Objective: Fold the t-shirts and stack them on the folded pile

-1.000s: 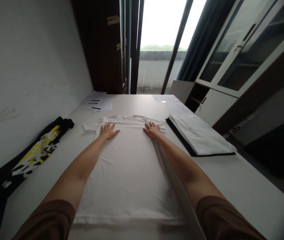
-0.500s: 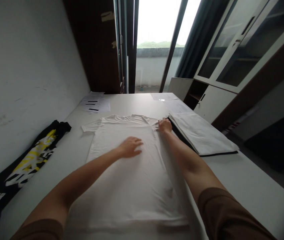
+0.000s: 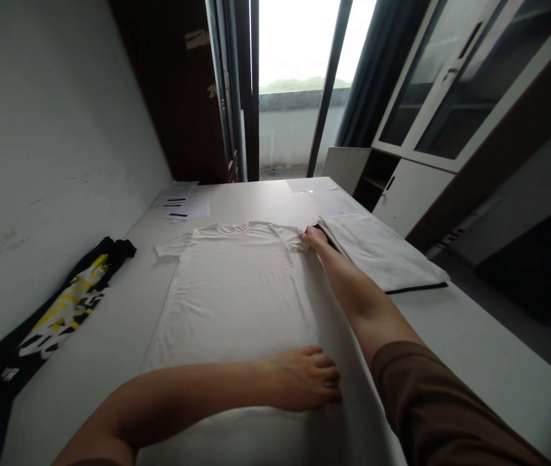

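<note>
A white short-sleeved T-shirt (image 3: 236, 291) lies spread on a white table (image 3: 81, 362), its neckline away from me and faint wrinkles across its front. My right hand (image 3: 313, 237) is closed on the end of the right-side sleeve, fingers pinched on the fabric. Across the lower part of the shirt reaches my left arm. My left hand (image 3: 304, 378) rests palm down near the shirt's right side edge, fingers slightly bent and apart; its thumb is hidden. White fabric lies under and to the right of that hand.
To the right is a folded white cloth (image 3: 382, 252) with a black edge. A black garment with yellow and white print (image 3: 68, 304) lies at left by the wall. Papers (image 3: 182, 202) sit at the far left, more sheets (image 3: 316, 194) at the far right. A glass-door cabinet (image 3: 430, 97) stands beyond.
My left hand has moved from the shirt's middle toward me and right, to its lower right side. My right hand stays at the sleeve, now pinching its end. The view has shifted slightly.
</note>
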`<state>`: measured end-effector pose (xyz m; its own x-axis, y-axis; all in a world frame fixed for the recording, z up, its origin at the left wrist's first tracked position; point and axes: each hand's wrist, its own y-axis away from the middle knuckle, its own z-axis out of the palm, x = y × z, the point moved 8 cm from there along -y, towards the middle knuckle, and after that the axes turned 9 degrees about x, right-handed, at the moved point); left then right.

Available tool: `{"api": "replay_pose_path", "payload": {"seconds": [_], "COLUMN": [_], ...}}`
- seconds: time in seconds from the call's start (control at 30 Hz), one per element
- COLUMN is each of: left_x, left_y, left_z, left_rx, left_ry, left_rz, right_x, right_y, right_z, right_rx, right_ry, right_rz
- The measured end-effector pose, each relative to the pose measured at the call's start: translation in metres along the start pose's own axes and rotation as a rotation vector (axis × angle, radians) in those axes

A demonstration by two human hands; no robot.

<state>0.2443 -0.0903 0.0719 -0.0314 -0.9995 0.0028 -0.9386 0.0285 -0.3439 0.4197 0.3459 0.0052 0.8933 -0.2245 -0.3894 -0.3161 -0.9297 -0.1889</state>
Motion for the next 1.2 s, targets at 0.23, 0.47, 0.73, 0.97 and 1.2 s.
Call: {"api": "replay_pose_path", "payload": {"seconds": [0.23, 0.47, 0.73, 0.97, 1.2], "left_x": [0.001, -0.008, -0.012, -0.002, 0.008], "left_y": [-0.007, 0.007, 0.047, 0.089, 0.128], "left_z": [0.0, -0.013, -0.05, -0.092, -0.091], "left_rx": [-0.049, -0.095, -0.019, -0.002, -0.036], "left_ry": [0.027, 0.112, -0.043, -0.156, -0.155], "left_rz": [-0.009, -0.069, -0.156, -0.299, -0.381], "right_x": [-0.015, -0.059, -0.12, -0.203, -0.275], "right_y": [0.003, 0.005, -0.003, 0.004, 0.014], "right_z": [-0.012, -0.007, -0.004, 0.004, 0.025], "right_rx": [0.12, -0.032, -0.132, -0.137, -0.115], "right_ry": [-0.236, -0.613, -0.779, -0.757, -0.646], "right_rz": [0.025, -0.006, 0.055, -0.045, -0.136]}}
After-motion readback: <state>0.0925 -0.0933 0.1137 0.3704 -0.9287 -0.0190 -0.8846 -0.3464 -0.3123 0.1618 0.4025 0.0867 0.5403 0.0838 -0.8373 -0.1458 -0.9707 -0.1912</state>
